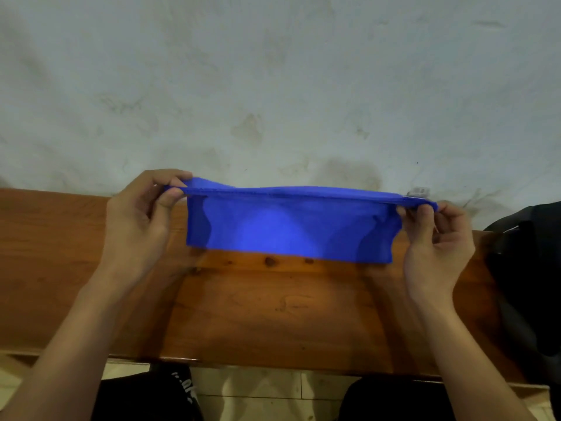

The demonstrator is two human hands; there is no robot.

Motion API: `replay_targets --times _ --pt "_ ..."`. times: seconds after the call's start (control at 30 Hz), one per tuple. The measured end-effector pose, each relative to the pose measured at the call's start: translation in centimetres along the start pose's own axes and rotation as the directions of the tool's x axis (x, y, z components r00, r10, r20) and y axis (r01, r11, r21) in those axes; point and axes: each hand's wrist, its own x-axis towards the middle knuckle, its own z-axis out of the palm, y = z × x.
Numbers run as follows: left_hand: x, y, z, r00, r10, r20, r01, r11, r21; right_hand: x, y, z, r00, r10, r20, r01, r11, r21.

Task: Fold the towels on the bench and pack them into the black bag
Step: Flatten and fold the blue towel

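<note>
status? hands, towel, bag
Left hand and right hand each pinch a top corner of the blue towel. Towel stretched over the bench. Black bag at right, path clear.

Reddish-brown wooden bench (pixel 273 305) with dark knots, running left to right against a stained pale wall (pixel 273 86). Black bag (pixel 528 284) resting on the bench's right end, partly cut off.

Plain indoor room: wooden bench (pixel 273 314), stained wall (pixel 273 86), tiled floor (pixel 261 387).
</note>
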Motion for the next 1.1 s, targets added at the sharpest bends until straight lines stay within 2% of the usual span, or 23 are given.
replay_targets --times 0.1,0.2,0.3,0.43,0.5,0.6,0.73,0.83,0.93,1.1 --pt "-0.1 -0.1 -0.5 0.987 0.126 -0.101 -0.120 0.991 0.057 0.1 -0.5 0.0 0.996 -0.084 0.018 0.084 0.996 0.001" --pt "-0.2 -0.6 -1.2 0.983 0.148 -0.106 -0.129 0.977 0.168 0.2 -0.1 -0.3 0.995 -0.082 0.056 0.087 0.991 -0.097" --pt "-0.2 -1.6 -1.8 0.994 0.107 -0.035 -0.094 0.959 0.267 0.3 0.5 -0.8 0.993 -0.014 0.114 0.034 0.984 -0.177" --pt "0.0 -1.8 -1.9 0.992 -0.065 0.106 0.056 0.995 0.085 0.4 0.9 -1.1 0.991 0.032 0.129 -0.002 0.974 -0.227" --pt "0.0 -1.9 -1.7 0.982 -0.119 0.148 0.111 0.992 0.064 0.5 1.0 -1.3 0.989 0.064 0.131 -0.034 0.974 -0.224" --pt "0.1 -2.5 -1.9 0.950 -0.193 0.247 0.171 0.979 0.108 0.6 1.4 -1.5 0.978 0.127 0.165 -0.078 0.958 -0.276" --pt "-0.1 -3.6 -2.6 0.884 -0.282 0.373 0.220 0.955 0.200 0.3 2.0 -2.0 0.920 0.248 0.305 -0.109 0.906 -0.409" --pt "-0.4 -4.2 -2.6 0.857 -0.302 0.417 0.197 0.941 0.277 0.2 2.8 -2.6 0.883 0.286 0.372 -0.052 0.847 -0.529" --pt "-0.6 -4.1 -2.4 0.835 -0.315 0.450 0.205 0.939 0.278 0.0 3.2 -3.1 0.882 0.277 0.381 -0.016 0.825 -0.564" --pt "-0.3 -3.6 -2.3 0.884 -0.271 0.380 0.208 0.957 0.200 -0.2 2.4 -3.1 0.921 0.170 0.349 0.021 0.876 -0.482"
